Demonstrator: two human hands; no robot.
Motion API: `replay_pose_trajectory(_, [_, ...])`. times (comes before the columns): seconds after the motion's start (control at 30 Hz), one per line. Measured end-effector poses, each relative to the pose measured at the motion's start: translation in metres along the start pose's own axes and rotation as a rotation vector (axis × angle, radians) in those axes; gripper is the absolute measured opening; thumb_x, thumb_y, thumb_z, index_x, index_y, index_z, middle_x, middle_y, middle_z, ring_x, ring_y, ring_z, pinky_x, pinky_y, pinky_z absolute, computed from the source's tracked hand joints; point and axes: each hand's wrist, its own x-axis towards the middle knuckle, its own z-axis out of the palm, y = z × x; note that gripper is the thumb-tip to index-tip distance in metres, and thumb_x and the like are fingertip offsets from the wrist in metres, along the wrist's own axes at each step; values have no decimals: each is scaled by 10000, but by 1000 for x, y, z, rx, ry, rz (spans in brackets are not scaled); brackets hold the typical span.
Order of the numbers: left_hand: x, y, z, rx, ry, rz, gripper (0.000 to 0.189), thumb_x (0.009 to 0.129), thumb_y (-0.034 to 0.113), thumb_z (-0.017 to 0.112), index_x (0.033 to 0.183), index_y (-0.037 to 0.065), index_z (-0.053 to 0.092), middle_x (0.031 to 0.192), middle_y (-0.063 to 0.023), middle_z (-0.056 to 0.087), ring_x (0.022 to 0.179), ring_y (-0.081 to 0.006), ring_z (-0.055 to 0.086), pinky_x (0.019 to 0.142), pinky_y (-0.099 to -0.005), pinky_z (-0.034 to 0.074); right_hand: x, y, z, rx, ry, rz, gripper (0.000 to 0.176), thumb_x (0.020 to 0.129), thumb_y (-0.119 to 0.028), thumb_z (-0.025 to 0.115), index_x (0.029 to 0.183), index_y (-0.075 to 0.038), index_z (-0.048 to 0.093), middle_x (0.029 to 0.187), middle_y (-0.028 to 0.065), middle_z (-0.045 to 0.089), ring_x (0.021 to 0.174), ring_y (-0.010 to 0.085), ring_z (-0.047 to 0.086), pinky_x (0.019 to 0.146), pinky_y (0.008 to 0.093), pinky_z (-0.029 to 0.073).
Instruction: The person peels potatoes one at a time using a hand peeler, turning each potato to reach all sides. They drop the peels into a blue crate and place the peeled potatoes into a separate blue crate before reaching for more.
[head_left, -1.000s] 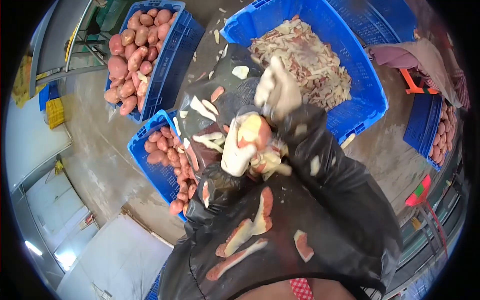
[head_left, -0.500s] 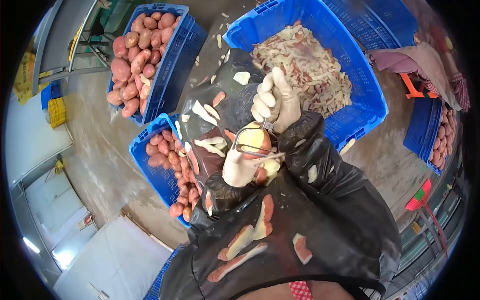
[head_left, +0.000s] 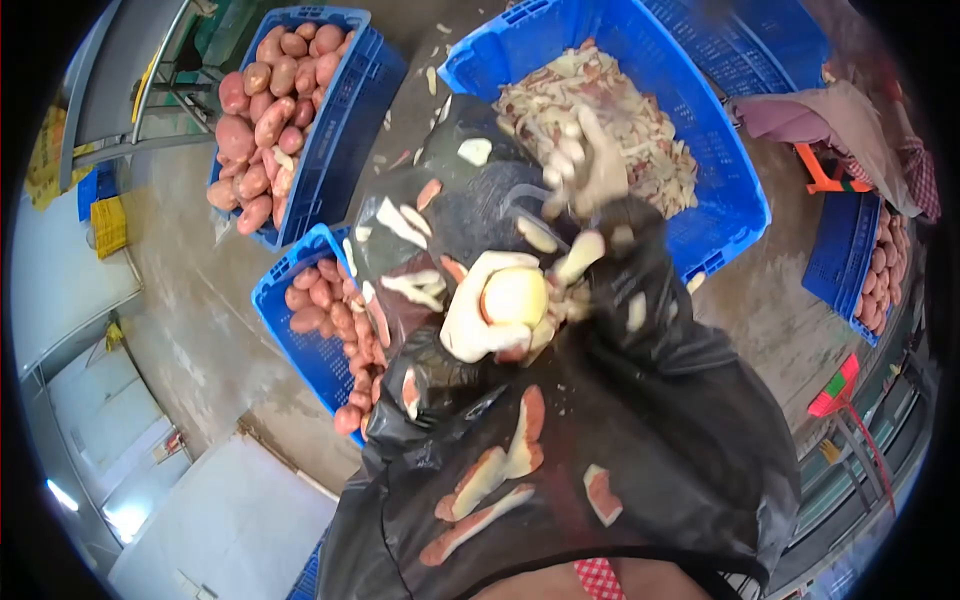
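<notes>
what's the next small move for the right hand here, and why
Probably lower the right hand, blurred above the peel crate, onto the potato for another stroke. The left hand grips it with the pale peeled face up, and some red skin seems to remain at its lower edge.

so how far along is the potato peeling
Done: a blue crate holds a deep pile of peelings, and more strips lie on the black apron. In hand: the left hand grips a potato showing mostly pale flesh; the right hand is blurred above it. Left: red potatoes fill the far crate and the near crate.
</notes>
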Motion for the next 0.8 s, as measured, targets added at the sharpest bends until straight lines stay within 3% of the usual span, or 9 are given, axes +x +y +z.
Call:
replay_pose_trajectory(0.07, [4, 7, -1, 171, 26, 32, 706, 572, 225, 765, 1142, -13, 424, 1023, -138, 549, 942, -224, 566, 849, -348, 440, -50, 11, 28, 231, -360, 181, 310, 893, -393, 511, 803, -100, 469, 555, -12, 405, 453, 168, 401, 448, 327, 374])
replay_pose_trajectory(0.17, [6, -3, -13, 404, -41, 152, 681, 572, 104, 770, 1147, 10, 418, 1051, -119, 509, 978, -196, 528, 859, -341, 430, -6, 8, 3, -160, 65, -94, 334, 884, -406, 519, 794, -87, 478, 543, -14, 405, 490, 176, 441, 475, 340, 387])
replay_pose_trajectory(0.27, [10, 5, -4, 500, 90, 346, 681, 557, 88, 778, 1135, 18, 426, 1088, -129, 488, 1016, -208, 510, 872, -342, 419, -19, -15, 0, 236, -406, -92, 329, 907, -415, 469, 806, -102, 479, 544, -16, 400, 485, 161, 403, 508, 319, 369])
replay_pose_trajectory(0.3, [7, 7, 6, 317, 223, 341, 702, 543, 77, 788, 1142, 20, 427, 1135, -145, 474, 1006, -219, 515, 871, -345, 420, -39, -13, 24, 223, -84, -215, 355, 908, -444, 447, 776, -118, 492, 541, -18, 397, 483, 158, 394, 512, 323, 359])
replay_pose_trajectory(0.4, [21, -22, 14, 411, 543, 645, 750, 585, 2, 756, 1239, 25, 390, 1308, -208, 383, 1223, -286, 382, 998, -388, 324, -18, 4, 16, 263, -45, -136, 366, 906, -451, 445, 758, -121, 499, 541, -15, 399, 487, 165, 400, 513, 337, 361])
replay_pose_trajectory(0.47, [8, -32, -3, 781, 544, 613, 719, 623, -24, 731, 1247, 36, 379, 1321, -208, 368, 1244, -294, 358, 1012, -391, 319, -12, 24, 15, 272, -125, 108, 364, 886, -465, 478, 771, -121, 496, 561, -10, 423, 535, 187, 458, 514, 365, 392])
replay_pose_trajectory(0.53, [-3, -17, 12, 382, 575, 299, 720, 621, 21, 750, 1233, 26, 371, 1238, -186, 434, 1151, -275, 455, 952, -383, 385, -26, 33, 30, 176, -120, 194, 347, 897, -448, 469, 773, -127, 517, 546, -24, 415, 511, 175, 450, 524, 348, 397])
replay_pose_trajectory(0.67, [-3, 22, 6, 887, 501, 170, 767, 551, 119, 778, 1199, 2, 385, 1103, -129, 475, 976, -215, 526, 851, -332, 440, -33, 39, 39, 134, -254, 234, 367, 928, -447, 397, 785, -130, 513, 552, -15, 426, 489, 174, 442, 503, 332, 397])
replay_pose_trajectory(0.8, [-5, 23, 6, 704, 462, 9, 705, 573, 149, 740, 1181, 13, 412, 1001, -88, 552, 938, -184, 543, 828, -319, 453, -38, 40, 44, 68, -271, 179, 368, 937, -438, 378, 801, -124, 513, 539, -11, 418, 476, 174, 454, 493, 334, 401])
